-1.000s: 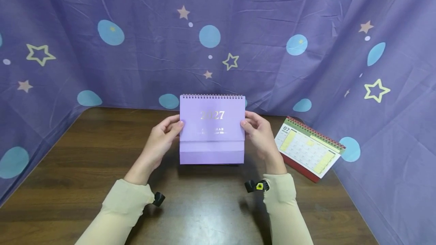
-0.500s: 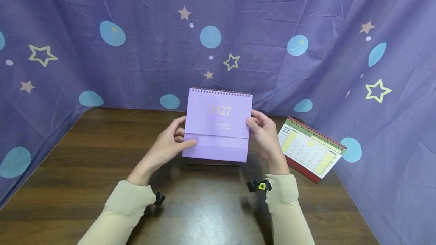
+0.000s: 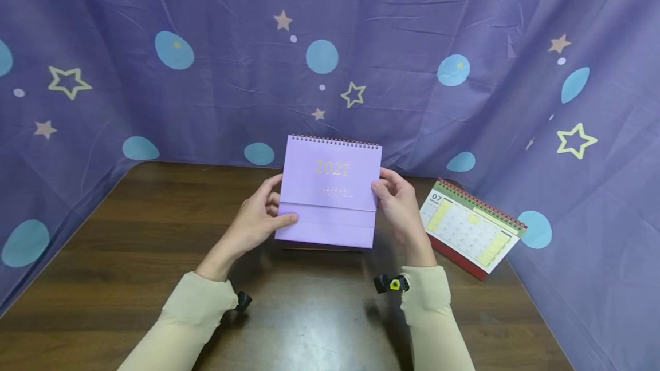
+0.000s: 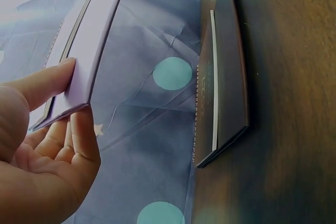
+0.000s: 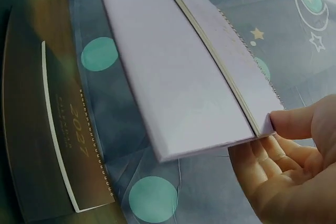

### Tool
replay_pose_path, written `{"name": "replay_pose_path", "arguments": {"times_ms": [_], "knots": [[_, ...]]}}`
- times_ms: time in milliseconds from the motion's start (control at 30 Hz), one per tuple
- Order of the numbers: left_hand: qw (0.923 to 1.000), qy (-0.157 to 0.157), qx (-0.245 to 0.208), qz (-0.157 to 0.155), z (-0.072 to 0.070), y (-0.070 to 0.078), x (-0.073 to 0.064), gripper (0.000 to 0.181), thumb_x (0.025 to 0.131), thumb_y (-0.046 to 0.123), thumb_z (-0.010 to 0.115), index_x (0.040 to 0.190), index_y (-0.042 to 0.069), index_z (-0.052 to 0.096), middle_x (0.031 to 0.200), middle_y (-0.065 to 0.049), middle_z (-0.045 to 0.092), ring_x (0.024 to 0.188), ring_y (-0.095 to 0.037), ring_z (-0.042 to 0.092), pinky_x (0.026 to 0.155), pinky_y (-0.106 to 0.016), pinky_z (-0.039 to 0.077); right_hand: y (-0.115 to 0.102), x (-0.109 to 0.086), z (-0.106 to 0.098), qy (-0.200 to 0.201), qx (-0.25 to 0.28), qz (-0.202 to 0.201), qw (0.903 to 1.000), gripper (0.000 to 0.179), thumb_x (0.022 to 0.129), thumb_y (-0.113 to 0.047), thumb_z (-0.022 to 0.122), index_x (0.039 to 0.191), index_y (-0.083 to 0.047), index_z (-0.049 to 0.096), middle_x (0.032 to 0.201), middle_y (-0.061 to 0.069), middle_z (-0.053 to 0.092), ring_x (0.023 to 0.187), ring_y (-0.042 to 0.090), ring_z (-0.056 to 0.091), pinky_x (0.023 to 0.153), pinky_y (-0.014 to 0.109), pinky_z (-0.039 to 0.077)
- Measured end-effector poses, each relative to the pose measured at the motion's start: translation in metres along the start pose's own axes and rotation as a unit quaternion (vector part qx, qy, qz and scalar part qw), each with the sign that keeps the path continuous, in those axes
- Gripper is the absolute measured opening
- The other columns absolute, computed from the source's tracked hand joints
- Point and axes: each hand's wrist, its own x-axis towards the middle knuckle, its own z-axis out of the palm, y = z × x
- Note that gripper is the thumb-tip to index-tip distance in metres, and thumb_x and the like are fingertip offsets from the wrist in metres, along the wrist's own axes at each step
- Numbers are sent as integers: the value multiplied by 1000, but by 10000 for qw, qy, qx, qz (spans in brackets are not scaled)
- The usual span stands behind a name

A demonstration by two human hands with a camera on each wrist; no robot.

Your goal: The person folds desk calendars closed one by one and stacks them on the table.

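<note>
A lilac desk calendar (image 3: 327,188) with a spiral along its top and "2027" on its cover is held up off the table, tilted slightly. My left hand (image 3: 252,216) pinches its left side, thumb on the lower front and fingers behind. On the opposite side my right hand (image 3: 399,205) grips the edge, thumb in front. Both wrist views show a dark desk calendar (image 4: 231,72) standing on the table below the lilac one, also marked "2027". In the head view the lilac calendar hides nearly all of it.
Right of my right hand, a desk calendar (image 3: 471,228) with a red base and an "07" page stands at an angle on the wooden table (image 3: 170,222). A purple curtain (image 3: 232,62) with stars and blue dots hangs behind and at both sides.
The lilac calendar has risen and shifted right, tilting a little. My left thumb has moved down to its lower front. Over the last half second both hands have barely moved.
</note>
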Motion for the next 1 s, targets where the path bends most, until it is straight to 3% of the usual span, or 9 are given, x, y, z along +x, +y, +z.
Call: {"name": "replay_pose_path", "arguments": {"times_ms": [167,333,600,833,1000], "knots": [[9997,89,161,174,2,0,1,109,86,11,90,170,30,24,88,-5,65,77,-15,57,67,-23,47,2,0,2,114,-269,-240,9993,39,108,-5,58,146,-1,60,110,14,68,94,15,62,76,22,54],[9993,52,270,236,3,0,1,112,88,11,89,171,37,18,87,-4,63,77,-16,55,65,-24,46,3,1,4,230,-528,-438,9974,39,108,-6,57,146,-2,60,107,15,67,94,18,62,75,21,52],[9981,140,548,229,4,0,1,108,89,10,88,171,32,21,90,-4,67,81,-17,58,69,-25,47,5,-1,6,317,-791,-580,9947,40,109,-9,58,149,-5,60,109,17,70,96,20,63,77,22,52],[9976,277,632,75,4,1,0,105,87,10,89,170,28,27,99,-7,70,85,-18,63,72,-26,52,8,-1,5,356,-1088,-269,9931,44,108,-19,64,152,-12,61,112,16,73,98,20,65,75,20,54],[9977,210,650,-16,4,-2,0,104,86,11,90,170,23,29,105,-9,72,85,-17,63,71,-26,53,10,0,5,220,-1290,-166,9913,45,108,-15,61,153,-9,58,114,17,72,98,21,65,77,21,54]]}}
